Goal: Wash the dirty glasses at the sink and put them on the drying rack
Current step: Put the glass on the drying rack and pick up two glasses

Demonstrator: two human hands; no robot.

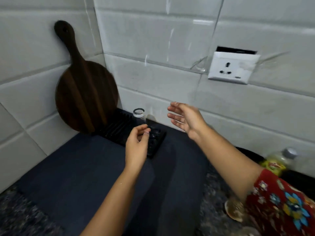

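Note:
A black slotted drying rack (119, 128) lies on a dark blue mat (85, 176) in the counter's back corner. A clear glass (141, 114) stands on the rack near the wall, its round rim showing. My left hand (136, 147) hovers over the rack's right end just in front of the glass, fingers loosely curled, holding nothing. Raised to the right of the glass, my right hand (185, 118) has straight, spread fingers and is empty. The sink is out of view.
A dark wooden paddle board (85, 89) leans on the tiled wall behind the rack. A white wall socket (230, 67) is at the right. A bottle with a grey cap (279, 159) stands on the right counter, and a round brownish object (233, 210) lies by my sleeve.

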